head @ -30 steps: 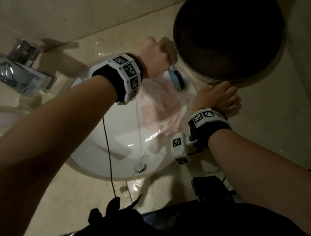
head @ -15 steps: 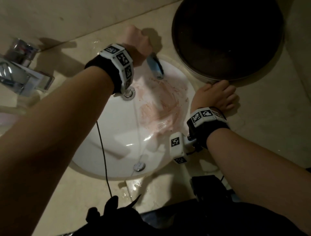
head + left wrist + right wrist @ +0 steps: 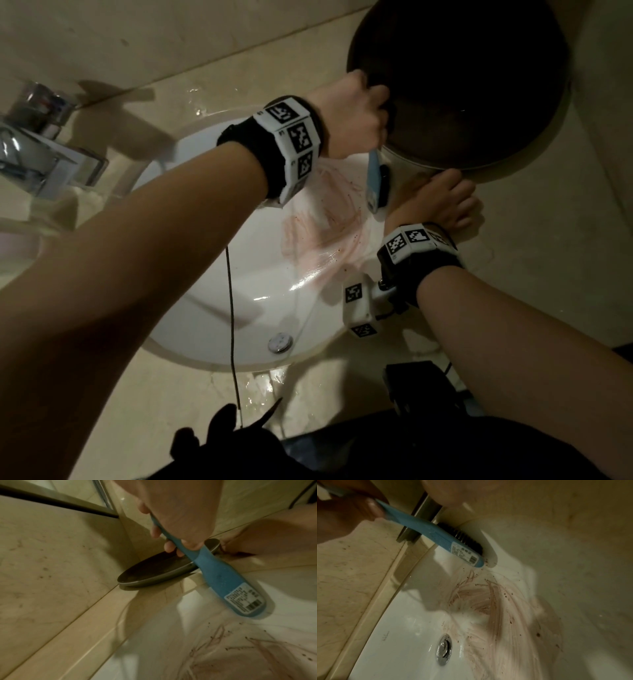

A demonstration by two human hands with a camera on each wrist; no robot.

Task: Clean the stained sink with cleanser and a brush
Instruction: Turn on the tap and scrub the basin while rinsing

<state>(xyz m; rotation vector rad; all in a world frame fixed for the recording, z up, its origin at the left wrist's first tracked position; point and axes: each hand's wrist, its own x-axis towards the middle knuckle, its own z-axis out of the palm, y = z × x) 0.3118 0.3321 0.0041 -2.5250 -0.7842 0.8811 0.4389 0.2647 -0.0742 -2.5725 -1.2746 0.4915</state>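
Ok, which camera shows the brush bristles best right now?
The right wrist view: the brush shows its dark bristles against the sink wall. The left wrist view shows only its blue back; the head view shows a dark edge.

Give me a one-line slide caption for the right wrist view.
Blue brush scrubbing the upper wall of the white sink, reddish stain smeared below.
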